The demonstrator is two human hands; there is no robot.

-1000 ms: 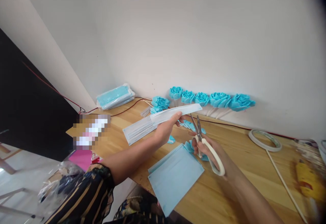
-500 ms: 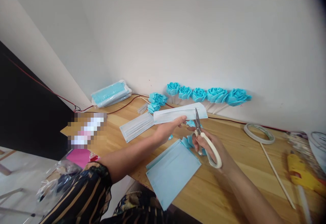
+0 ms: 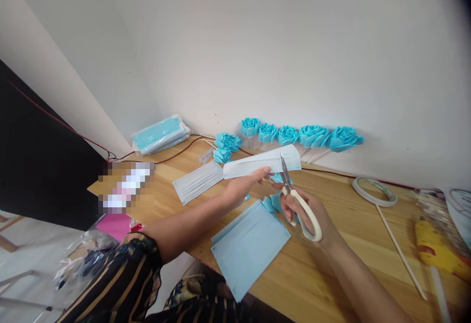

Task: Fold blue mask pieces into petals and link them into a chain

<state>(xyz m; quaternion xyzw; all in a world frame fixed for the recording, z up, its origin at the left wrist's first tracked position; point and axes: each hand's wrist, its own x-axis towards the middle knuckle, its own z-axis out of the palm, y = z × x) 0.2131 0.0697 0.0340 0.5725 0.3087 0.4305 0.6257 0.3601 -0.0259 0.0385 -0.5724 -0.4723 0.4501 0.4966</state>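
Pinched in my left hand (image 3: 248, 183) is a pale folded face mask piece (image 3: 253, 162), held up above the table. My right hand (image 3: 307, 212) grips scissors (image 3: 308, 220) with white handles, fingers through the loops. The metal blades point up and lie across the piece near its right end. Below my hands, a light blue unfolded mask sheet (image 3: 252, 249) overhangs the table's front edge. Small blue cut pieces (image 3: 272, 204) lie beside it, partly behind my right hand. Left of the held piece rests a pleated whitish mask (image 3: 198, 182).
Blue fabric flowers (image 3: 287, 135) on stems lean along the wall, with more flowers (image 3: 226, 147) lying left of them. A plastic pack of masks (image 3: 162, 136) is at the back left. Right are a tape roll (image 3: 375, 196), a thin stick (image 3: 401, 252) and a yellow glue gun (image 3: 434, 249).
The held mask piece has tilted slightly, its right end a little higher. My right hand and the scissors have shifted slightly right; the blades look closer together.
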